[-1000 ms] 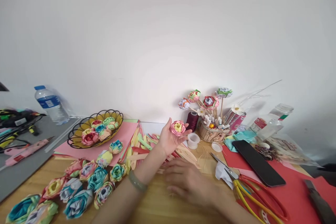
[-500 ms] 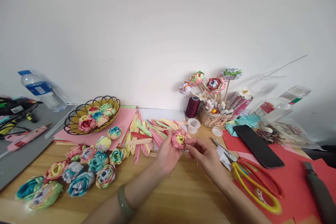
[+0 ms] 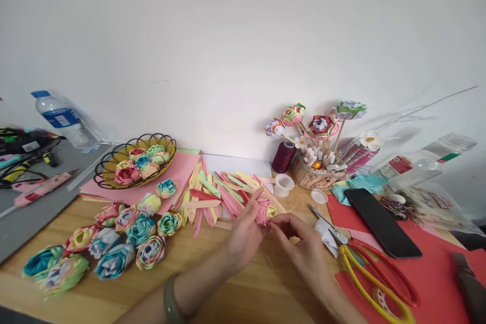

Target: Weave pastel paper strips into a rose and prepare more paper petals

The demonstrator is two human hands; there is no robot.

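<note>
You are holding the pink paper flower in your left hand, its yellow centre turning toward the right, and you are keeping it up just in front of the right end of the strip pile. The left fingers are wrapping it from beneath while the thumb is standing up beside it. Your right hand is meeting the flower's lower edge with thumb and forefinger narrowing together; whether they are gripping a petal, pulling a strand or only touching, I cannot tell. By the look of it, you are adjusting the flower at its outer edge or base, and your next move is probably calling for a light, steady left hold while the right fingertips are working there, since too firm a squeeze could be crushing the folds. A thin thread is curling on the bench in front of the strip pile, so you are needing to mind it. Loose paper flowers are lying to the left of the strip pile, the yellow basket is resting behind those, the dark red spool is standing behind its right end, and the scissors are lying well to its right.
</note>
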